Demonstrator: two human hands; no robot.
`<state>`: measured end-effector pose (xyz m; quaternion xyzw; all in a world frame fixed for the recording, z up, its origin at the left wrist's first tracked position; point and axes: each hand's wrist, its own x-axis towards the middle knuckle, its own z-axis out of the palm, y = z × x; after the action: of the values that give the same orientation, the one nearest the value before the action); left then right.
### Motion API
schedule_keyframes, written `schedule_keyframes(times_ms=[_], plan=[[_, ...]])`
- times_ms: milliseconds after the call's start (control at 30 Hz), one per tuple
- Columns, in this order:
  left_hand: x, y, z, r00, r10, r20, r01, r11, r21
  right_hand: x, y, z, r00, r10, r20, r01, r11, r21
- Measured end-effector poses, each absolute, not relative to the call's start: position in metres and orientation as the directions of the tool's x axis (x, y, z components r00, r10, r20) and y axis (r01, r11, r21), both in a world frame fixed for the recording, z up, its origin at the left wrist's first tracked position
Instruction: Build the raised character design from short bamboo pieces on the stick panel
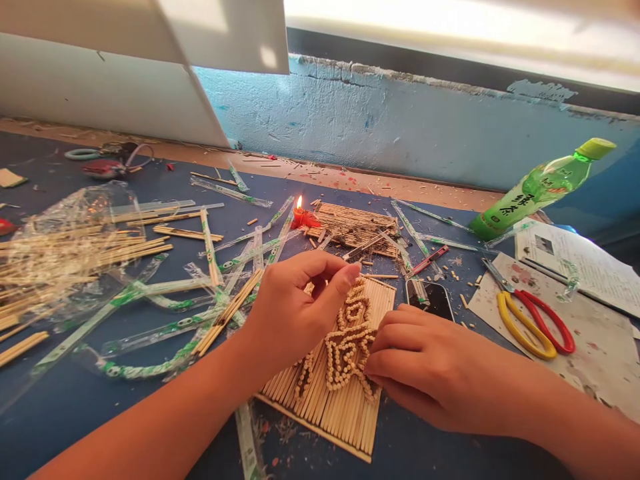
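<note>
A flat panel of glued bamboo sticks (345, 407) lies on the blue table in front of me. On it stands a raised pattern of small round stick-end pieces (347, 343). My left hand (295, 303) hovers over the panel's upper left, fingers pinched together at the top of the pattern; what they pinch is too small to make out. My right hand (425, 367) rests on the panel's right edge, fingers curled and pressing against the pattern's right side.
A small lit candle (300, 212) burns behind the panel beside a second stick panel (357, 227). Scissors (535, 320), a phone (433, 298), papers and a green bottle (543, 187) lie right. Loose chopsticks (75, 253) and plastic wrappers litter the left.
</note>
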<state>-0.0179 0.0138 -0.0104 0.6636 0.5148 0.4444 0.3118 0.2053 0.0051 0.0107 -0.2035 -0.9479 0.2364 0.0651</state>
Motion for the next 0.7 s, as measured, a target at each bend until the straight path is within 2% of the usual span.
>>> schedule_keyframes(times_ms=[267, 400, 467, 567, 633, 700], plan=[[-0.017, 0.012, -0.012, 0.072, 0.962, 0.263, 0.413, -0.269, 0.870, 0.196, -0.006, 0.007, -0.857, 0.509, 0.084, 0.444, 0.810, -0.384], [-0.020, 0.013, -0.007, 0.108, 0.956, 0.274, 0.406, -0.294, 0.865, 0.203, -0.002, 0.014, -0.834, 0.540, 0.108, 0.464, 0.795, -0.392], [-0.024, 0.012, -0.002, 0.277, 0.923, 0.266, 0.363, -0.357, 0.861, 0.212, 0.003, 0.021, -0.796, 0.589, 0.141, 0.497, 0.768, -0.403], [-0.032, 0.008, 0.005, 0.629, 0.729, 0.270, 0.275, -0.534, 0.799, 0.229, 0.010, 0.027, -0.725, 0.660, 0.196, 0.547, 0.725, -0.419], [-0.034, 0.005, 0.006, 0.754, 0.601, 0.266, 0.261, -0.645, 0.718, 0.236, 0.011, 0.027, -0.721, 0.668, 0.186, 0.547, 0.712, -0.440], [-0.033, 0.002, 0.004, 0.806, 0.528, 0.269, 0.273, -0.734, 0.622, 0.240, 0.009, 0.023, -0.749, 0.649, 0.134, 0.536, 0.712, -0.453]])
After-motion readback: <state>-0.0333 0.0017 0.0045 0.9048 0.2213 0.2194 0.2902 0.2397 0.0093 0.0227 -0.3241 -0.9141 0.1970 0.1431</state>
